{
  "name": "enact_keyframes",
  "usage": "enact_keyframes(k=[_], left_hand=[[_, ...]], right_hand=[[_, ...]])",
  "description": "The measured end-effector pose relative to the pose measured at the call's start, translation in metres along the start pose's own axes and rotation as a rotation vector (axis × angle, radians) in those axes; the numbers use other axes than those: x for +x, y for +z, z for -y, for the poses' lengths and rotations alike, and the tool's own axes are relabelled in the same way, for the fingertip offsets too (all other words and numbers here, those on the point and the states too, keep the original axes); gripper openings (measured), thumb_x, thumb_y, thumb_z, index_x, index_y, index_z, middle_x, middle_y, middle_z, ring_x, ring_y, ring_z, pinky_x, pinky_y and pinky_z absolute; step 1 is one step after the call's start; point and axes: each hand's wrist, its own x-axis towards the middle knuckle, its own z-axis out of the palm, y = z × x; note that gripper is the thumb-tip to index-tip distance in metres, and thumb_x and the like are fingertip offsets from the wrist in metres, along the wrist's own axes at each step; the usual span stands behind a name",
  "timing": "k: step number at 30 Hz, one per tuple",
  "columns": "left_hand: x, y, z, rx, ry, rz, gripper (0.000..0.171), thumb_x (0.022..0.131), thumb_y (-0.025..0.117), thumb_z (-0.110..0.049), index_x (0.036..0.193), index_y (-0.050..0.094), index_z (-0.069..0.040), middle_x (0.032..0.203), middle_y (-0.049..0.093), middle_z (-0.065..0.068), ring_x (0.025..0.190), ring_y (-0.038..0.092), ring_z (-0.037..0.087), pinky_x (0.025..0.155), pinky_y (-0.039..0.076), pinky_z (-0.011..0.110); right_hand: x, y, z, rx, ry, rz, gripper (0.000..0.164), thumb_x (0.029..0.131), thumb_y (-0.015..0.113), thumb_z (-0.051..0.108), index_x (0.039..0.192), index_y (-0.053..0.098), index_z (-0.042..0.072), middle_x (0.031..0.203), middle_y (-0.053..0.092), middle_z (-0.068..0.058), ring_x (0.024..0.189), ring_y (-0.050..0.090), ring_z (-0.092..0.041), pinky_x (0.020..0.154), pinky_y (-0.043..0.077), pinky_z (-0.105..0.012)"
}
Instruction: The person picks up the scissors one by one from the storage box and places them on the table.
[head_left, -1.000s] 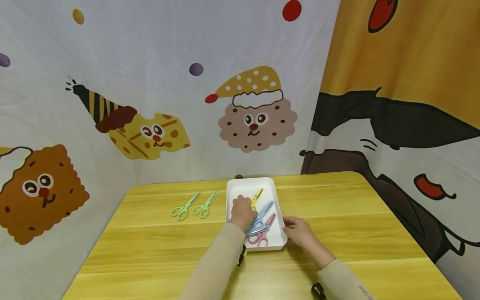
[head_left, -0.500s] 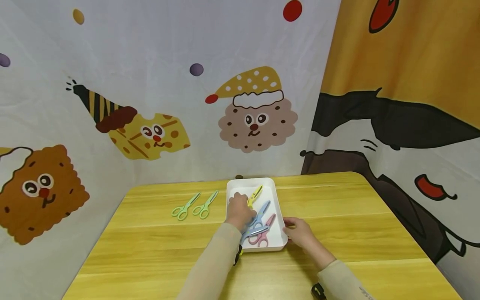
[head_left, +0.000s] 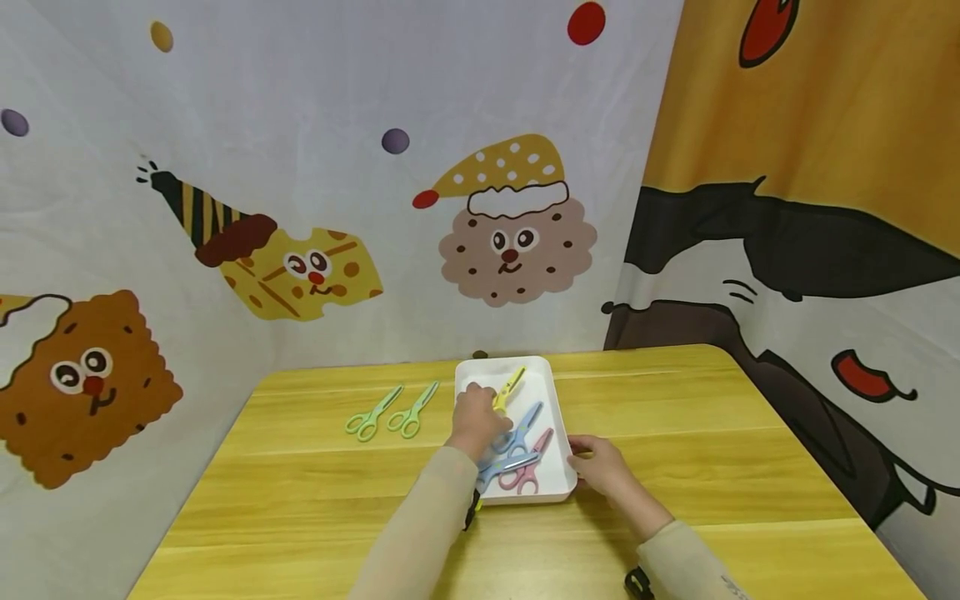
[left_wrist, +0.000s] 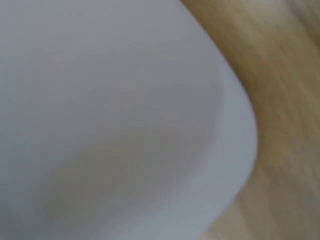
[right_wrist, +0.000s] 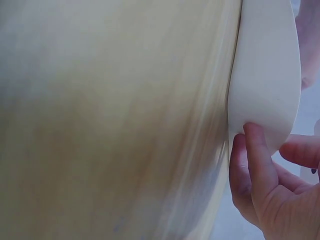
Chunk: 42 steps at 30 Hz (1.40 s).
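A white tray [head_left: 537, 380] on the table holds several scissors. My left hand [head_left: 477, 421] reaches into it and grips yellow scissors [head_left: 510, 387] near the handle end, which the hand hides; their blades point away. Below lie two blue scissors [head_left: 528, 421], one partly covered by the left arm, and pink scissors [head_left: 532, 465]. At the tray's near right corner, my right hand [head_left: 600, 465] pinches the wall. In the right wrist view, fingertips [right_wrist: 255, 131] press its outside and the thumb is at the rim. The left wrist view shows only the blurred tray [left_wrist: 235, 135] and wood.
Two green scissors [head_left: 375, 414] lie side by side on the wooden table [head_left: 315, 500], left of the tray. A printed cloth [head_left: 330, 100] with cartoon figures hangs behind the table. Another cloth [head_left: 787, 275] hangs along the right side.
My left hand has shifted slightly left and away, and the yellow scissors have moved farther from me with it. More of the lower blue scissors shows. The right hand stays at the tray.
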Motion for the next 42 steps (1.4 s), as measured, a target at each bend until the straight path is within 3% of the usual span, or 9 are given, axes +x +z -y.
enact_keyframes(k=[6, 13, 24, 30, 42], left_hand=[[-0.001, 0.001, 0.002, -0.007, 0.002, 0.006, 0.058, 0.065, 0.082, -0.033, 0.114, 0.067, -0.008, 0.106, 0.057, 0.011, 0.097, 0.055, 0.029, 0.088, 0.049, 0.04], [-0.003, 0.001, 0.008, -0.037, 0.055, -0.017, 0.058, 0.064, 0.081, -0.032, 0.114, 0.067, -0.007, 0.107, 0.058, 0.01, 0.095, 0.057, 0.027, 0.087, 0.05, 0.038], [-0.013, -0.019, 0.012, -0.185, 0.06, -0.048, 0.054, 0.065, 0.08, -0.025, 0.114, 0.066, -0.004, 0.112, 0.058, 0.012, 0.097, 0.059, 0.029, 0.088, 0.05, 0.039], [-0.016, -0.028, 0.018, -0.218, 0.065, -0.073, 0.055, 0.065, 0.079, -0.026, 0.113, 0.066, -0.004, 0.114, 0.059, 0.013, 0.099, 0.059, 0.03, 0.089, 0.049, 0.04], [-0.021, -0.045, 0.036, -0.211, 0.044, -0.11, 0.056, 0.068, 0.08, -0.027, 0.116, 0.065, -0.004, 0.122, 0.057, 0.016, 0.107, 0.058, 0.032, 0.091, 0.05, 0.041]], right_hand=[[0.001, -0.001, -0.002, -0.018, -0.007, -0.003, 0.038, 0.088, 0.054, -0.005, 0.125, 0.052, -0.011, 0.115, 0.056, -0.026, 0.092, 0.06, -0.028, 0.069, 0.057, -0.039], [0.0, -0.001, -0.001, -0.025, -0.013, -0.001, 0.038, 0.088, 0.054, -0.005, 0.125, 0.052, -0.011, 0.115, 0.057, -0.026, 0.093, 0.06, -0.028, 0.07, 0.057, -0.039], [0.001, -0.001, 0.0, -0.077, -0.033, -0.01, 0.036, 0.088, 0.056, -0.004, 0.123, 0.054, -0.011, 0.115, 0.058, -0.026, 0.096, 0.059, -0.03, 0.072, 0.057, -0.038], [0.001, 0.0, 0.001, -0.138, -0.046, -0.032, 0.035, 0.087, 0.058, -0.003, 0.121, 0.057, -0.01, 0.113, 0.061, -0.025, 0.099, 0.058, -0.031, 0.078, 0.055, -0.038], [0.002, 0.001, 0.0, -0.025, -0.022, -0.001, 0.036, 0.089, 0.053, -0.005, 0.124, 0.052, -0.015, 0.12, 0.055, -0.03, 0.099, 0.06, -0.032, 0.078, 0.056, -0.039]])
